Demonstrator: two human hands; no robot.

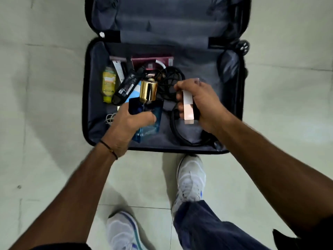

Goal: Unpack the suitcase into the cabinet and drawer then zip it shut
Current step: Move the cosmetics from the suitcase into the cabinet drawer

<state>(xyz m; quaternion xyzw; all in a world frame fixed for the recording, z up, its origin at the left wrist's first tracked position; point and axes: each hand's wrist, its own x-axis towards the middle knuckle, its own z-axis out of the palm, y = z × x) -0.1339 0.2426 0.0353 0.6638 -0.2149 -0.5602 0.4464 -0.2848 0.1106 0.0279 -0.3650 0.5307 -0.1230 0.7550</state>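
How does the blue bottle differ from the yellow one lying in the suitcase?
The blue bottle is dark, squarish and topped by a big gold cap; the yellow bottle is slimmer with no gold. The left hand grips the blue bottle, while the yellow bottle lies untouched by the suitcase's left wall. Both are small bottles.

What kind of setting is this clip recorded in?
Probably an indoor room in a home or lodging, though no walls or furniture show. A black suitcase lies open on a pale tiled floor, holding toiletries such as a yellow bottle, and the person stands over it in white sneakers.
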